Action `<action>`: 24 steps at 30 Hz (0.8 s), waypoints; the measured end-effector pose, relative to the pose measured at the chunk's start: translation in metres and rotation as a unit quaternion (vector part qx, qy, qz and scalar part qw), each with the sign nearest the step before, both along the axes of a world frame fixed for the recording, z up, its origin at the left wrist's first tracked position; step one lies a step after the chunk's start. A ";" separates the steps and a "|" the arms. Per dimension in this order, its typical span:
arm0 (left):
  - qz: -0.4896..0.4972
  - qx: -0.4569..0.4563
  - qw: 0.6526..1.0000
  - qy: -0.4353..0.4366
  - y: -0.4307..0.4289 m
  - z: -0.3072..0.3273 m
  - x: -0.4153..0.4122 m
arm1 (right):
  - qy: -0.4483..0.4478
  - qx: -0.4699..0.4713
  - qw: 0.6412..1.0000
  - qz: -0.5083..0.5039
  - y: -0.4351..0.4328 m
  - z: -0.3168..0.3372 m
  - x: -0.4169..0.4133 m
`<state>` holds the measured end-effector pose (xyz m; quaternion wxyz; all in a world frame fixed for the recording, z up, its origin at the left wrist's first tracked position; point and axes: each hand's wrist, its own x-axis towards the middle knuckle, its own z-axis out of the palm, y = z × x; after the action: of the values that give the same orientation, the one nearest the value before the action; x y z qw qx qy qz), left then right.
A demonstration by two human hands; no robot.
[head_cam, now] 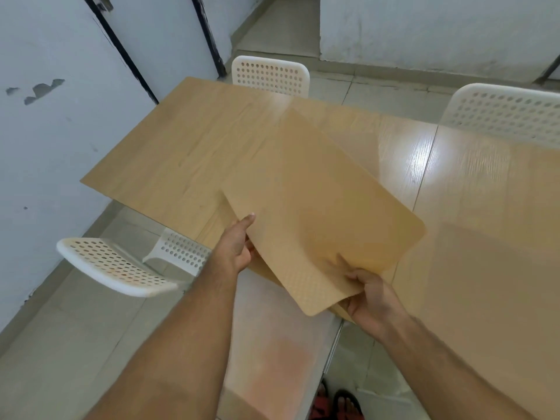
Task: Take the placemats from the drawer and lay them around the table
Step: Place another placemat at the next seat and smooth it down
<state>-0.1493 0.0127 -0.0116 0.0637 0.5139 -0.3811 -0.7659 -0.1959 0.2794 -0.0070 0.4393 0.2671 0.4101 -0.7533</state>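
A tan rectangular placemat (318, 207) with rounded corners hangs tilted above the near corner of the wooden table (188, 153). My left hand (238, 247) holds its left edge, thumb on top and fingers underneath. My right hand (368, 294) pinches its near corner, where a dimpled texture shows. Edges of at least one more tan mat peek out beneath the top one near both hands. How many mats lie underneath is hidden.
A white perforated chair (121, 268) stands at the near-left table edge, another (271, 75) at the far end, a third (503, 113) at the far right. A grey wall runs along the left. My sandalled feet (336, 403) show on the tiled floor.
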 end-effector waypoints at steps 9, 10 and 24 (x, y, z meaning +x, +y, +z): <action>0.126 -0.058 0.990 0.023 0.009 0.007 0.008 | 0.080 0.017 0.995 0.056 -0.004 0.019 -0.002; 0.138 -0.067 0.988 0.023 0.009 0.009 0.012 | 0.087 0.014 0.994 0.064 -0.008 0.021 0.001; 0.274 -0.094 0.945 0.154 -0.077 0.104 0.176 | 0.201 -0.064 0.967 0.146 -0.107 0.101 0.061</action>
<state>0.0264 -0.0639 0.0923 0.3766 0.4662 -0.2816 -0.7494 -0.1349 0.1724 0.0940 0.4692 0.0189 0.4750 -0.7442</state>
